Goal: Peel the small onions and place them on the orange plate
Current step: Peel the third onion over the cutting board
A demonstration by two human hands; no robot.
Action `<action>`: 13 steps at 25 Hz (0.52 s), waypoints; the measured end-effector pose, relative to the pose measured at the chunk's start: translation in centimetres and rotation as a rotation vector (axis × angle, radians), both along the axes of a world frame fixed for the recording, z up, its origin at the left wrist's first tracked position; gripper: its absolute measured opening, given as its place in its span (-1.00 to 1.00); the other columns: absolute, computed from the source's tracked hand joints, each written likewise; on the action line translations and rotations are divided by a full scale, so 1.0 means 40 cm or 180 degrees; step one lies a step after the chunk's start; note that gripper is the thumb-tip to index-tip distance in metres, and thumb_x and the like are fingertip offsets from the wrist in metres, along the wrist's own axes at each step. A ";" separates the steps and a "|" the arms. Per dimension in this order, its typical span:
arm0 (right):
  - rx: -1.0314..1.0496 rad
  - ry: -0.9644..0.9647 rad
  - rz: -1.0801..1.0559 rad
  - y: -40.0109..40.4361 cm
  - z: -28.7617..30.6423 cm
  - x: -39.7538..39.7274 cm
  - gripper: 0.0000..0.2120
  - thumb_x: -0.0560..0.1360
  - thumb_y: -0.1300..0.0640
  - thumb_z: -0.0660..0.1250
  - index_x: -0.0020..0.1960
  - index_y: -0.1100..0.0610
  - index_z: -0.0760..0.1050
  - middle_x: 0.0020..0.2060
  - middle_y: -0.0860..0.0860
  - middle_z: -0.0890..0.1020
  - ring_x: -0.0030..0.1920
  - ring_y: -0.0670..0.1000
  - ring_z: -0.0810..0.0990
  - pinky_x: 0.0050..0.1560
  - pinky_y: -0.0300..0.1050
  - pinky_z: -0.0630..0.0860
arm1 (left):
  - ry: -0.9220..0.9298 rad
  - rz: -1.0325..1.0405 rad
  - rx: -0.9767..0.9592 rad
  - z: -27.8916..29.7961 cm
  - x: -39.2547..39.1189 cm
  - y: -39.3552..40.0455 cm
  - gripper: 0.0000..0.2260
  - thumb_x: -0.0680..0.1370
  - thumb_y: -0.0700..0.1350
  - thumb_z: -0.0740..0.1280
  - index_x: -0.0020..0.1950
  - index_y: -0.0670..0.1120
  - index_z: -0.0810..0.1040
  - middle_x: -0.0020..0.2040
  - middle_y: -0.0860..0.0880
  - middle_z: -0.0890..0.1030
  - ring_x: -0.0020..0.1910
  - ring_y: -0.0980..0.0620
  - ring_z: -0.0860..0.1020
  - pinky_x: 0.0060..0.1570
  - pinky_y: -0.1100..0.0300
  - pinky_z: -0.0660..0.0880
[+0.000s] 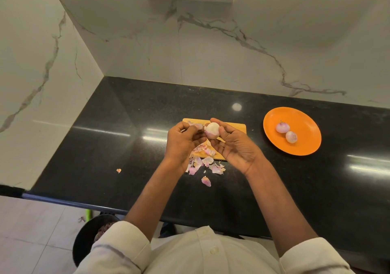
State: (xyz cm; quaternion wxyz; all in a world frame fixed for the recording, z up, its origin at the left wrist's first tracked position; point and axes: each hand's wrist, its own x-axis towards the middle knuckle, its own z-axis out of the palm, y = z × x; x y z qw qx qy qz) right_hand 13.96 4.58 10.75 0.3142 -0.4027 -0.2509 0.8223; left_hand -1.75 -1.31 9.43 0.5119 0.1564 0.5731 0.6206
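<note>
Overhead, black counter [126, 126], marble walls [211, 52], both hands [211, 142] gripping onion [211, 130], orange plate [304, 145]

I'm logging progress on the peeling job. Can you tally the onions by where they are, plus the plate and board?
Onions on the orange plate: 2, one and another
Onion in the grip of the right hand, with the left hand pulling at its skin: 1
Orange plate: 1
Wooden board: 1
Total: 5, loose peels not counted
</note>
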 end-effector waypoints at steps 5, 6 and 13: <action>-0.0124 0.0218 -0.0205 0.002 -0.025 0.003 -0.70 0.65 0.36 0.28 0.34 0.24 0.60 0.30 0.24 0.64 0.22 0.25 0.70 0.30 0.12 0.61 | 0.0349 -0.0096 -0.0289 -0.037 -0.020 -0.011 -0.96 0.67 -0.26 0.41 0.10 -0.20 0.58 0.05 -0.25 0.73 -0.02 -0.14 0.78 0.03 0.04 0.72; -0.0010 0.0120 -0.0207 0.002 -0.027 0.000 -0.69 0.65 0.38 0.27 0.36 0.24 0.58 0.28 0.23 0.65 0.23 0.24 0.70 0.32 0.13 0.60 | 0.0624 -0.0105 -0.0395 -0.049 -0.021 -0.013 -0.94 0.66 -0.27 0.42 0.11 -0.19 0.58 0.08 -0.25 0.72 -0.02 -0.12 0.77 0.06 0.02 0.72; 0.0517 -0.0558 -0.0282 -0.011 -0.028 -0.031 -0.66 0.64 0.44 0.26 0.32 0.20 0.63 0.27 0.11 0.67 0.25 0.10 0.69 0.32 0.07 0.62 | 0.2845 -0.0245 -0.0769 -0.036 0.005 -0.016 -0.77 0.67 -0.04 0.44 0.29 -0.07 0.61 0.23 0.08 0.51 0.21 0.14 0.46 0.18 0.19 0.38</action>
